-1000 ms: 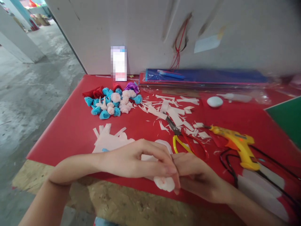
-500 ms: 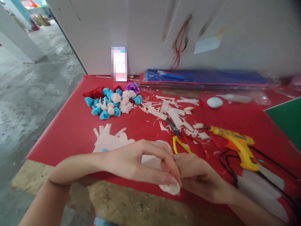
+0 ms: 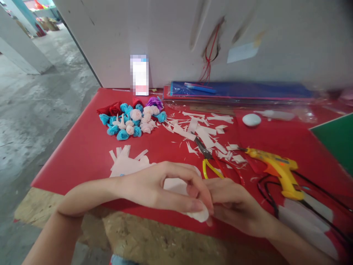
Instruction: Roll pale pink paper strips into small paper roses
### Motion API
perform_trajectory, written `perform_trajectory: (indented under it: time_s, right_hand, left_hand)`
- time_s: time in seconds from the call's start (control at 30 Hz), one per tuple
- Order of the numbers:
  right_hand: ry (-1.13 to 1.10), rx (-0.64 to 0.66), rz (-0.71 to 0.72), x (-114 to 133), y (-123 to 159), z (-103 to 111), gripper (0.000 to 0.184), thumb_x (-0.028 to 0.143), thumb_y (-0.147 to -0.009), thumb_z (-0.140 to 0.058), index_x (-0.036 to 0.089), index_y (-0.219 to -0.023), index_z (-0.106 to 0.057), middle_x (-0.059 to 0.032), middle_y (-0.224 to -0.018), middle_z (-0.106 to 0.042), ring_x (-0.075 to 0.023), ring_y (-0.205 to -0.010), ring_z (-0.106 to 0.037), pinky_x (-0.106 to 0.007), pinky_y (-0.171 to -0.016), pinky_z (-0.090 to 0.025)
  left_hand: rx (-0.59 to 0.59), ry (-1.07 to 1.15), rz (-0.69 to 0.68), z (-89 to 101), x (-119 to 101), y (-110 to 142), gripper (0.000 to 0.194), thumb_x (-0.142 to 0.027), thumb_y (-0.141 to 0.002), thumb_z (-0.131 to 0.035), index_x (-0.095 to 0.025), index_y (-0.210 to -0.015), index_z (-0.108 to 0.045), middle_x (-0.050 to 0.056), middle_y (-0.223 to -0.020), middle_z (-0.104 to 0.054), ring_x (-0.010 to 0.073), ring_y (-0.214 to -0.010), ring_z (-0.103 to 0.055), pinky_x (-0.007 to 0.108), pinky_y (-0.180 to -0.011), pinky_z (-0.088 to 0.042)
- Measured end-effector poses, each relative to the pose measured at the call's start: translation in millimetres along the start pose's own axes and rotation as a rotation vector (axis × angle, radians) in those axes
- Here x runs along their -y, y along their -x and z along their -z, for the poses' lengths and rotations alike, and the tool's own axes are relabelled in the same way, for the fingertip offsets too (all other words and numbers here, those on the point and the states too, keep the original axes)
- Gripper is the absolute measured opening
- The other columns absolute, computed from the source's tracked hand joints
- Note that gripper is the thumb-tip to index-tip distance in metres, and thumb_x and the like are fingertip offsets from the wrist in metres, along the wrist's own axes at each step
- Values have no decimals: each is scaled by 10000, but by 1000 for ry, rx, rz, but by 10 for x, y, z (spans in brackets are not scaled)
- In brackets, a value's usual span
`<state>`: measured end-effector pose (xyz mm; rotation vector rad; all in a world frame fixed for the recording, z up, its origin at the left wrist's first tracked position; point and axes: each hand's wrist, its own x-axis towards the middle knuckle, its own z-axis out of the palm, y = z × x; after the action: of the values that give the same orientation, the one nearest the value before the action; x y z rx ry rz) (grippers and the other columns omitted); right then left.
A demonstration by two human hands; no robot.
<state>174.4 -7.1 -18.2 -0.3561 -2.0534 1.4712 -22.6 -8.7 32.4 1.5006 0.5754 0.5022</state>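
Note:
My left hand (image 3: 162, 187) pinches a small white paper petal (image 3: 201, 215) between thumb and fingers, above the front edge of the red table. Against its fingertips lies my right hand (image 3: 234, 202), fingers curled in and their tips partly hidden, so what they grip does not show. Beneath and behind the hands are pale paper pieces (image 3: 127, 167). Just beyond the right hand rest pliers (image 3: 205, 151) with one yellow and one red handle. A yellow glue gun (image 3: 278, 171) lies to the right, its black cord trailing off.
Blue, pink, red and purple paper roses (image 3: 122, 134) cluster at the back left. White paper scraps (image 3: 205, 136) are strewn mid-table. A phone (image 3: 139, 75) leans on the wall. Behind lie a blue plastic-wrapped pack (image 3: 248, 90) and a white egg-shaped piece (image 3: 251, 120); a green board (image 3: 336, 140) is right.
The petal has tilted and shifted slightly up and left in the fingers. The left thumb has risen a little; both hands stay close together, and the table things have not moved.

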Motion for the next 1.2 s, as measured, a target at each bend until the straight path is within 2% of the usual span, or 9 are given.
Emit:
perform_trajectory:
  time_s: [0.13,0.23,0.27,0.4,0.5,0.6,0.7,0.93,1.2]
  right_hand:
    - [79,-86,47,16,-15,36,227,278,-885,-448,196,-774,-628,-1,-544,-590,-97,-536,-547,-226,-591,-449]
    - [121,-133,-50,34,-21,69,301,316,-877,-454,201,-644,-606,8,-515,-584,-102,-515,-536,-220,-530,-437]
    - [127,-153,-92,37,-20,80,316,314,-872,-463,201,-607,-593,10,-517,-584,-101,-515,-537,-215,-514,-433]
    - [98,-245,-205,23,-5,116,232,274,-848,-509,207,-659,-626,20,-529,-592,-93,-492,-535,-201,-494,-421]
    - [65,-279,-313,-18,0,126,241,309,-835,-514,197,-662,-639,16,-516,-593,-84,-433,-491,-208,-450,-389]
    - [37,-280,-520,-75,-15,122,319,368,-820,-496,174,-597,-616,-4,-531,-600,-82,-418,-471,-218,-424,-367]
    - [26,-270,-637,-150,-44,103,326,411,-799,-489,163,-627,-613,-17,-541,-607,-96,-441,-490,-223,-434,-376]
    - [60,-214,-725,-299,-60,60,335,425,-780,-494,158,-617,-611,-45,-614,-656,-127,-561,-550,-242,-530,-398]
    - [-15,-215,-742,-364,-65,41,297,427,-787,-468,153,-720,-562,-56,-639,-666,-139,-560,-584,-258,-537,-442]
  left_hand:
    - [-183,-66,-67,79,21,-1,118,-124,-829,-462,-144,-861,-573,19,-840,-572,89,-788,-533,192,-743,-437]
    - [-388,-392,-174,194,123,-37,121,-85,-801,-482,-140,-815,-589,8,-795,-576,87,-773,-533,193,-742,-432]
    - [-419,-530,-182,235,166,-52,118,-77,-785,-500,-137,-796,-601,10,-794,-583,92,-777,-535,200,-745,-430]
    - [-274,-977,-26,355,330,-80,143,-136,-812,-485,-148,-836,-625,26,-854,-609,115,-769,-559,230,-706,-440]
    - [-195,-1140,52,367,468,-62,170,-162,-834,-459,-164,-884,-621,29,-869,-616,145,-797,-562,263,-713,-439]
    - [-141,-1182,77,312,662,-35,202,-163,-827,-471,-162,-991,-590,52,-912,-607,183,-855,-547,314,-760,-438]
    - [-111,-1222,105,240,847,-12,206,-180,-827,-474,-151,-1003,-576,77,-989,-585,212,-883,-533,356,-770,-438]
    - [-132,-1256,90,182,953,2,177,-201,-850,-449,-194,-957,-591,27,-970,-611,188,-894,-531,346,-816,-415]
    - [-183,-1309,38,158,974,26,175,-187,-839,-476,-152,-969,-588,63,-1028,-634,199,-903,-550,363,-828,-390]
